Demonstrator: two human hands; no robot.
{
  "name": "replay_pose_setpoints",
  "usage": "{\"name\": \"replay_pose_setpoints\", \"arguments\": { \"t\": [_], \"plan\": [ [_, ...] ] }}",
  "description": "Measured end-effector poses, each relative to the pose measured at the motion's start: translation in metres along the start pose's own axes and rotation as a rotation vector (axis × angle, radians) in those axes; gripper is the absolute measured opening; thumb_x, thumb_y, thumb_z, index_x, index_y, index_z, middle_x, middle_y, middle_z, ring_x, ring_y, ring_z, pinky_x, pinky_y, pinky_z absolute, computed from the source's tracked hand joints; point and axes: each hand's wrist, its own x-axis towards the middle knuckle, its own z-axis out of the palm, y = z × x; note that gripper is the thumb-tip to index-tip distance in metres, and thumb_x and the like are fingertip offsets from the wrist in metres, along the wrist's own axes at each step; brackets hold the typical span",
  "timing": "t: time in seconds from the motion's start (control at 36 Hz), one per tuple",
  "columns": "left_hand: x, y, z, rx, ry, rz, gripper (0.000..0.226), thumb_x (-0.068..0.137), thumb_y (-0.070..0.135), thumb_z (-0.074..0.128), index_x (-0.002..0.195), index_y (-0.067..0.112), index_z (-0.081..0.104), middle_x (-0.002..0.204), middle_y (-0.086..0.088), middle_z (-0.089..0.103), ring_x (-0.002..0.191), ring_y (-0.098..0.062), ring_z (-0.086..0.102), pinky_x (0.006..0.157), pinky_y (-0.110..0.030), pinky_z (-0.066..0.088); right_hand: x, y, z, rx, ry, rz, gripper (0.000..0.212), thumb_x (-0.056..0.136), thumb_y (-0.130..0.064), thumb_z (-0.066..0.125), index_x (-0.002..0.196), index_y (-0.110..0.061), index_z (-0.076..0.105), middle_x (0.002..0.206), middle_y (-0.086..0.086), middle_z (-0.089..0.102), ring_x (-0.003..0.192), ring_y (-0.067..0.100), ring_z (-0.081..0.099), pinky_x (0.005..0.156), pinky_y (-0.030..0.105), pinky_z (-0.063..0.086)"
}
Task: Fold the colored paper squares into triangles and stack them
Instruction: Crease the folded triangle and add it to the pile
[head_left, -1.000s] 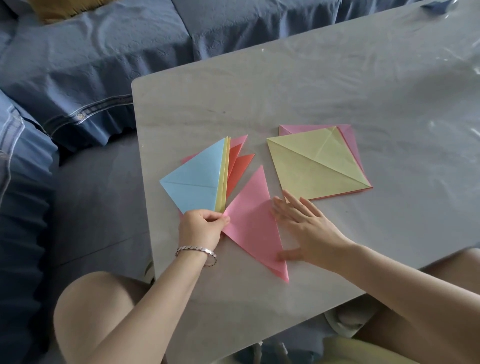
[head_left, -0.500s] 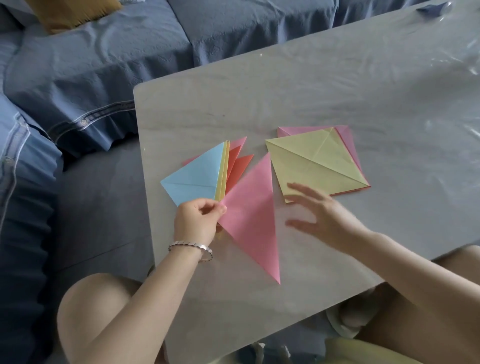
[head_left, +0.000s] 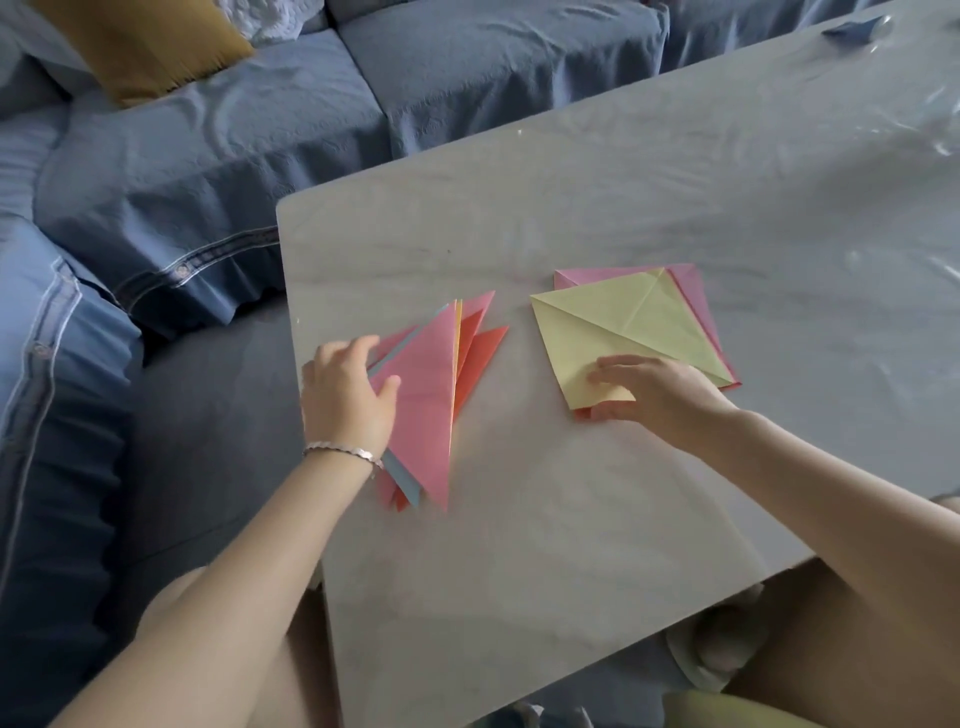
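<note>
A stack of folded triangles (head_left: 470, 358) lies near the table's left edge, with a pink triangle (head_left: 423, 400) on top and blue, yellow and orange edges fanning out beneath. My left hand (head_left: 348, 397) rests on the stack's left side, its thumb on the pink triangle and its fingers relaxed. To the right sits a pile of unfolded squares with a creased yellow square (head_left: 628, 332) on top and pink (head_left: 691, 291) and orange sheets under it. My right hand (head_left: 652, 392) pinches the yellow square's near corner, fingers on top and thumb at its edge.
The grey table (head_left: 597, 519) is covered in clear film. A blue sofa (head_left: 218, 171) with a mustard cushion (head_left: 140, 47) runs along the left and back. My knees show below the table's near edge. A small blue object (head_left: 852, 26) lies at the far right corner.
The pink triangle went from the table onto the top of the stack, and the stack now lies flat under my left hand. My right hand moved right onto the yellow square's near corner.
</note>
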Motion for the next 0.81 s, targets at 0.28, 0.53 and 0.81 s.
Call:
{"name": "replay_pose_setpoints", "arguments": {
  "t": [0.28, 0.53, 0.81],
  "plan": [
    [-0.04, 0.055, 0.008, -0.455, -0.203, -0.074, 0.021, 0.087, 0.017, 0.059, 0.105, 0.006, 0.064, 0.086, -0.001, 0.068, 0.078, -0.015, 0.064, 0.079, -0.022, 0.049, -0.029, -0.014, 0.0, 0.115, 0.355, -0.058, 0.015, 0.089, -0.023, 0.06, 0.089, -0.014, 0.072, 0.081, 0.002, 0.07, 0.071, 0.027, 0.064, 0.059, 0.027, 0.045],
    [-0.046, 0.081, 0.027, -0.934, -0.483, -0.629, 0.065, 0.087, 0.019, 0.063, 0.133, -0.012, 0.029, 0.106, -0.019, 0.057, 0.074, -0.021, 0.066, 0.053, -0.027, 0.057, -0.068, -0.032, 0.014, 0.169, 0.414, -0.165, 0.015, 0.07, -0.033, 0.067, 0.069, -0.019, 0.072, 0.062, -0.011, 0.067, 0.052, 0.01, 0.061, 0.049, 0.019, 0.047],
    [-0.047, 0.075, 0.038, -0.881, -0.521, -0.617, 0.06, 0.086, 0.016, 0.063, 0.136, 0.001, 0.033, 0.124, -0.018, 0.052, 0.074, -0.017, 0.063, 0.069, -0.032, 0.056, -0.059, -0.014, 0.019, 0.197, 0.384, 0.025, 0.016, 0.058, -0.018, 0.086, 0.069, -0.016, 0.074, 0.07, -0.008, 0.07, 0.064, 0.014, 0.064, 0.058, 0.024, 0.05]
  ]
}}
